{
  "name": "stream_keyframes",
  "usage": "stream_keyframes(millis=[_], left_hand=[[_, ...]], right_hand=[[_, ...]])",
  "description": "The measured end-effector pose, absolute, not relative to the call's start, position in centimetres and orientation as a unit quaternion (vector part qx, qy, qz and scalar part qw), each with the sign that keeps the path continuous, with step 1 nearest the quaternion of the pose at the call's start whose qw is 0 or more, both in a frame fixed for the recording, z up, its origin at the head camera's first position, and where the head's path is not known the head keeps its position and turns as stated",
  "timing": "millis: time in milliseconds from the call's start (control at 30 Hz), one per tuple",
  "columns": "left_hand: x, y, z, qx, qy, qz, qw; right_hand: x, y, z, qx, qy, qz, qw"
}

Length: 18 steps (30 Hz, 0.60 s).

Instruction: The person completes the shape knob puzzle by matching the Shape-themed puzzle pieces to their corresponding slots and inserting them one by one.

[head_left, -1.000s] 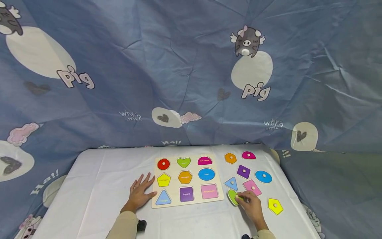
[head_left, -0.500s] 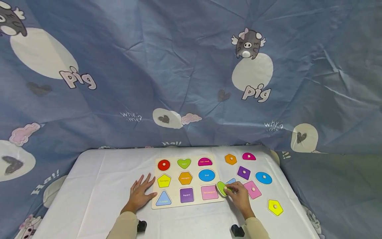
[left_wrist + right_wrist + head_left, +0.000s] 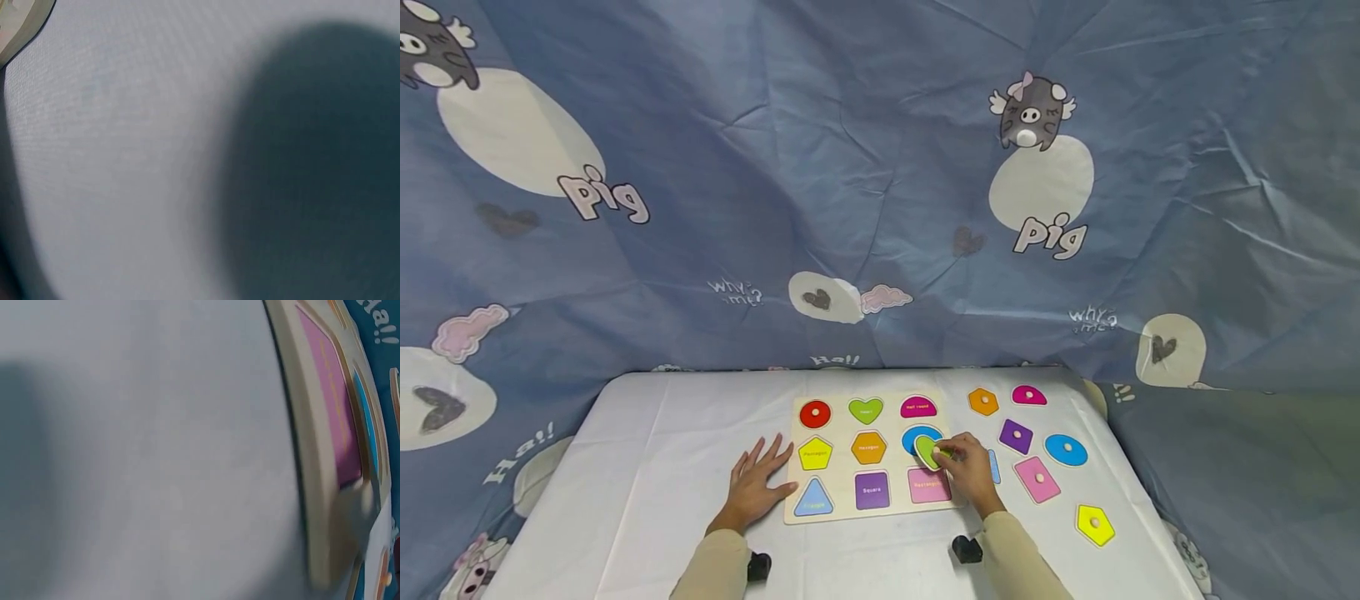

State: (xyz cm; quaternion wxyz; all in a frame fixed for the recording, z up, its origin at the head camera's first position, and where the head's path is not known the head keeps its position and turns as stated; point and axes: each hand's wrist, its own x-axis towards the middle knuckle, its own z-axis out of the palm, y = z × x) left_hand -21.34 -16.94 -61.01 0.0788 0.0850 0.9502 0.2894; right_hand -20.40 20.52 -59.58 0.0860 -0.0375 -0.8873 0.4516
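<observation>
A wooden shape board (image 3: 842, 477) lies on the white table, its recesses coloured and labelled. In its top left recess sits a red knobbed circle (image 3: 806, 414). My right hand (image 3: 973, 473) pinches a green heart puzzle piece (image 3: 926, 452) by the knob, over the board's right side, partly covering the blue oval recess (image 3: 916, 433). My left hand (image 3: 754, 492) rests with spread fingers on the cloth at the board's left edge, thumb touching it. The right wrist view shows the board's edge and its pink rectangle recess (image 3: 334, 394); neither wrist view shows the fingers clearly.
Right of the board lie knobbed pieces: orange hexagon (image 3: 983, 402), magenta half round (image 3: 1028, 396), purple square (image 3: 1016, 437), blue oval (image 3: 1066, 451), pink rectangle (image 3: 1037, 481) and yellow pentagon (image 3: 1095, 526). The light blue triangle (image 3: 995, 467) is mostly hidden behind my right hand. Blue printed fabric hangs behind.
My right hand has carried the green heart piece left and away from me, from beside the pink rectangle piece to over the board. My left hand has stayed in place.
</observation>
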Motion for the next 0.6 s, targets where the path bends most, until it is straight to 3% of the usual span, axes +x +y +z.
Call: stream_keyframes(millis=[600], left_hand=[[-21.2,-16.8,-60.9,0.077,0.954,0.282,0.073]], right_hand=[[-25.4,16.1,-59.4,0.026,-0.892,0.445,0.079]])
